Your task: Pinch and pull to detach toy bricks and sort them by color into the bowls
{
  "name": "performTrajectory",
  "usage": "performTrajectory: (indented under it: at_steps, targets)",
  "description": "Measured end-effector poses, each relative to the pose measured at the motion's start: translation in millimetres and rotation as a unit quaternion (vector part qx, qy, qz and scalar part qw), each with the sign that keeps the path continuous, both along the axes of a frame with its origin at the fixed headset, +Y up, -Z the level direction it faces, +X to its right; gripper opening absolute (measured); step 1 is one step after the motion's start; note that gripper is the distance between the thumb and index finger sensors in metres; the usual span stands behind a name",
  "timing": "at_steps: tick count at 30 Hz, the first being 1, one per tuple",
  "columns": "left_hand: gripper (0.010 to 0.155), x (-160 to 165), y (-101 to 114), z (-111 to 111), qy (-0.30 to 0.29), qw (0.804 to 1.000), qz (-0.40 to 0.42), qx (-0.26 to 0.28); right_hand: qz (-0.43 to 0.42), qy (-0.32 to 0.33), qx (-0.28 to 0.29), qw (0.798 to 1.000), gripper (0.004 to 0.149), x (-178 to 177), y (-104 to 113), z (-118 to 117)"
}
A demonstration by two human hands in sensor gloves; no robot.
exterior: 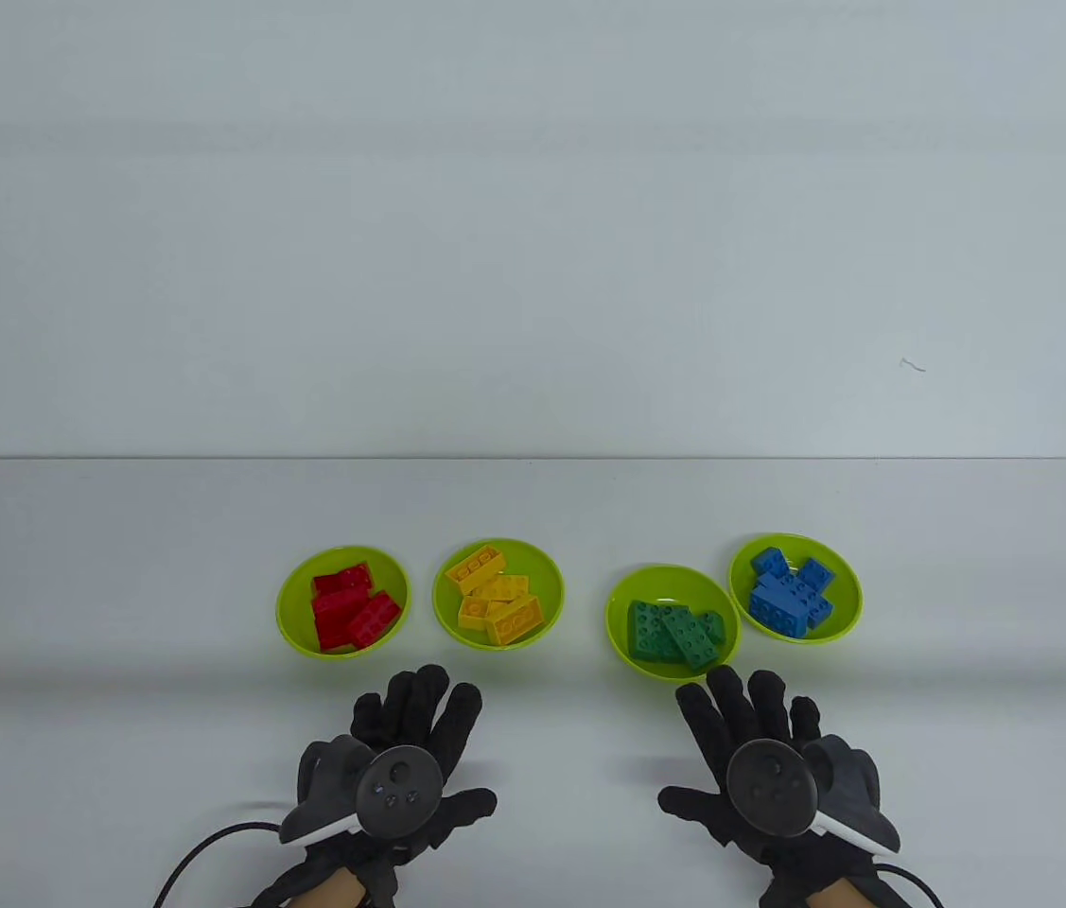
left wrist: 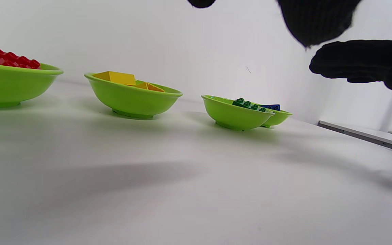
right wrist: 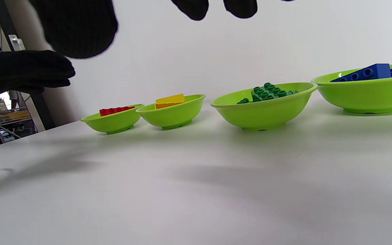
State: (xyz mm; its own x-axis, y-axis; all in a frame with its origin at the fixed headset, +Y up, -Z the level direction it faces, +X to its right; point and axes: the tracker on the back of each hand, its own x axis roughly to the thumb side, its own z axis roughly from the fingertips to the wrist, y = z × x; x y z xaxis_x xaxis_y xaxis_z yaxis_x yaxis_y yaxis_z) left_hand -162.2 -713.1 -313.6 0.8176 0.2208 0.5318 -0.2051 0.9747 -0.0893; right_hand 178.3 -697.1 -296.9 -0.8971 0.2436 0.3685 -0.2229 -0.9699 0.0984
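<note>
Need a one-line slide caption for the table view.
Both gloved hands, left and right, open and empty before four green bowls of sorted red, yellow, green and blue bricks.

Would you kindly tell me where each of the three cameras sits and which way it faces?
Table view: above the near edge, looking down at four bowls holding red bricks, yellow bricks, green bricks and blue bricks; left hand and right hand lie open.
Left wrist view: low over the table, facing the bowl row; fingertips at top.
Right wrist view: low, facing the row from its blue end; fingertips at top.
All views share the four bowls.
</note>
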Motion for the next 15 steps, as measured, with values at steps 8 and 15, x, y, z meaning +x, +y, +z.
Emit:
performTrajectory:
  at_steps: [8,15]
  targets:
    - [0.092,0.5,-0.1,0.0,-0.001,1.0,-0.003,-0.002,-0.002,0.009,-0.002,1.0,0.088,-2.6,-1.4,2.5]
    - [0.092,0.5,0.1,-0.1,-0.003,1.0,-0.004,-0.001,0.0,0.013,-0.008,1.0,0.087,-5.7,-3.9,3.1]
